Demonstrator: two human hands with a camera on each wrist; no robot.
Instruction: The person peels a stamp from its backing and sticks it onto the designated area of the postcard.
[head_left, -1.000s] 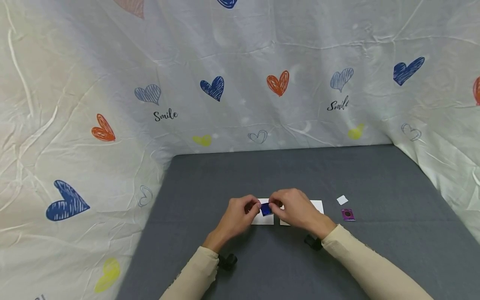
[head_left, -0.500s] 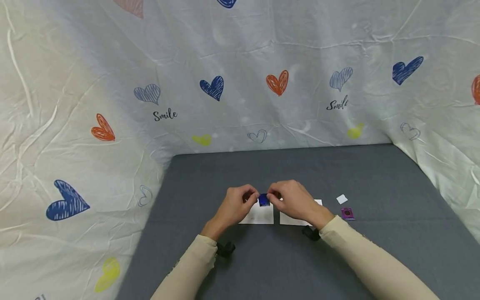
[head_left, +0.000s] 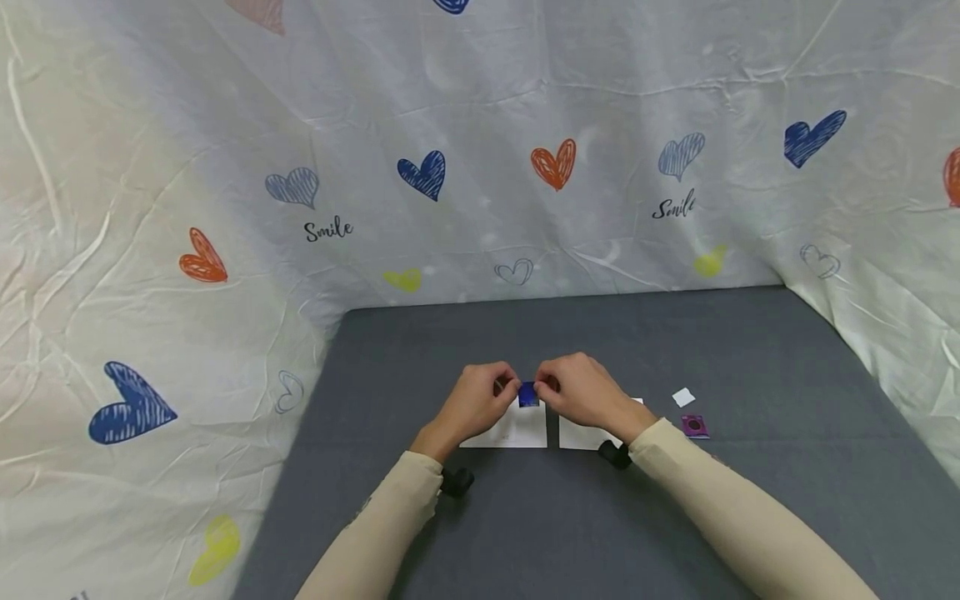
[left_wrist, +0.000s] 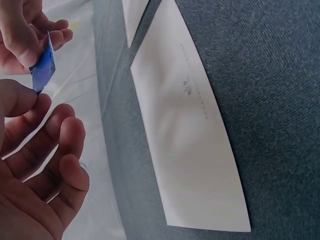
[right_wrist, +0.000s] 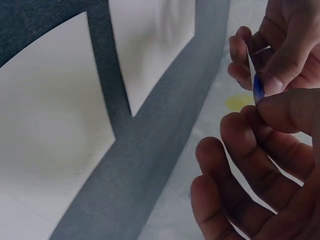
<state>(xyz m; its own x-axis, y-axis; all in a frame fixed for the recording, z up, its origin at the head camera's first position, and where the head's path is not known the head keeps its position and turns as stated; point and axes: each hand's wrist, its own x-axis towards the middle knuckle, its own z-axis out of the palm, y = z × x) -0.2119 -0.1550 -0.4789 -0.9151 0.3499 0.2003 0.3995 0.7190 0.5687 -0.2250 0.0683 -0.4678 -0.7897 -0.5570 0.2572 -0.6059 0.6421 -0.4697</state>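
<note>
A small blue sachet (head_left: 528, 394) with a serrated edge is held up between both hands. My left hand (head_left: 483, 402) pinches one side of it between thumb and index finger. On the other side, my right hand (head_left: 585, 392) pinches it the same way. In the left wrist view the sachet (left_wrist: 45, 67) looks slightly bent, and the left hand's other fingers are loosely curled. Only a sliver of blue sachet (right_wrist: 258, 89) shows in the right wrist view, between the thumbs. Whether it is torn cannot be made out.
Below the hands lie two white sheets, a left one (head_left: 517, 429) and a right one (head_left: 588, 435), with a narrow gap between them. To the right on the grey tabletop (head_left: 787, 500) are a purple sachet (head_left: 695, 427) and a small white square (head_left: 683, 397). A heart-patterned cloth (head_left: 480, 225) hangs behind.
Both hands have moved up in the head view, away from the body, still pinching the blue sachet. More of the left white sheet now shows. The purple sachet and white square have stayed put.
</note>
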